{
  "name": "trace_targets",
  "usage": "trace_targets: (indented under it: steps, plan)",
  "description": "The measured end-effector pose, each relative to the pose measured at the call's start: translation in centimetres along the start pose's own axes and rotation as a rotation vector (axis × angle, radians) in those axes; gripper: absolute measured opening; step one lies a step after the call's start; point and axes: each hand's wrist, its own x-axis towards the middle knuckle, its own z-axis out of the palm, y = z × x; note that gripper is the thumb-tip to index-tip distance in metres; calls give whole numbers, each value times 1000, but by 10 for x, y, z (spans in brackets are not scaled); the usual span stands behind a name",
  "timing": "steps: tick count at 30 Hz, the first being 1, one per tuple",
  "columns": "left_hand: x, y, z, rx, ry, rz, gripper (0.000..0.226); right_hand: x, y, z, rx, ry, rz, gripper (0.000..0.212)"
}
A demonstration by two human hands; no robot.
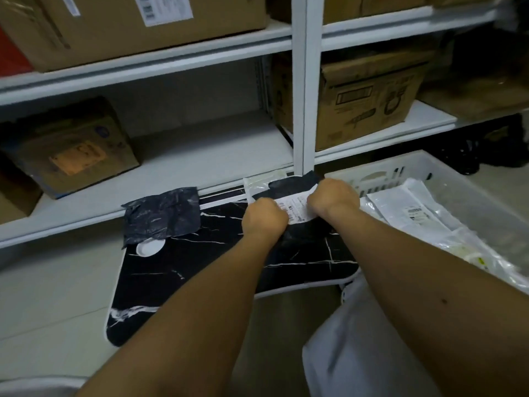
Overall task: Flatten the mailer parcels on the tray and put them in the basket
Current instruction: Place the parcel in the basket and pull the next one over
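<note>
On the marbled tray (200,270), both hands' curled fingers (264,214) clamp a black mailer (294,186).

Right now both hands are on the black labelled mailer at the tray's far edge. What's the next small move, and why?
Probably lift the black mailer rightward into the white basket. Both the left hand and right hand grip it at its white label, it looks fairly flat, and the basket sits just beside the tray, already holding flattened mailers. The crumpled dark mailer can wait.
</note>
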Motion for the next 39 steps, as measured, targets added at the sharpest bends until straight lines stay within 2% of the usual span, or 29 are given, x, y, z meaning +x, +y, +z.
trace_targets:
  steps: [4, 8, 10, 15, 19, 23, 25, 27, 28, 31, 32, 33, 35, 37, 38, 39]
  plan:
    - [9, 65, 11, 7, -19, 108, 20, 24, 36, -41, 18, 39, 110, 32]
    - [12, 131, 30, 55, -108, 211, 18, 40, 96, -74, 49, 110, 204, 32]
    - [9, 162, 41, 130, -211, 290, 11, 45, 130, -82, 50, 129, 250, 35]
    - [-18, 228, 80, 310, -529, 428, 13, 47, 208, -80, 52, 82, 394, 35]
    - [-43, 243, 137, 321, -718, 443, 28, 41, 269, -58, 0, -89, 503, 35]
    - [-55, 226, 189, 571, -834, 583, 21, 38, 309, -26, -78, -287, 561, 27]
    - [-59, 215, 209, 728, -893, 690, 27, 36, 323, -8, -126, -374, 551, 15]
    - [-64, 201, 225, 792, -969, 711, 34, 33, 328, 11, -158, -473, 521, 11]
    - [-66, 196, 233, 793, -998, 694, 35, 34, 329, 23, -180, -553, 506, 15]
    - [-72, 183, 246, 816, -1095, 596, 35, 31, 324, 45, -240, -774, 497, 62]
    - [-73, 181, 248, 844, -1126, 574, 36, 27, 322, 50, -279, -788, 511, 73]
    - [-73, 179, 252, 863, -1130, 558, 38, 24, 320, 52, -335, -755, 509, 75]
    - [-70, 177, 253, 873, -1047, 573, 46, 20, 317, 55, -453, -553, 408, 63]
    - [-66, 175, 249, 826, -856, 635, 37, 19, 311, 59, -460, -390, 287, 59]
    - [-64, 173, 246, 830, -738, 673, 32, 19, 307, 62, -381, -370, 235, 60]
    - [-61, 171, 242, 844, -626, 718, 31, 20, 304, 69, -293, -417, 184, 65]
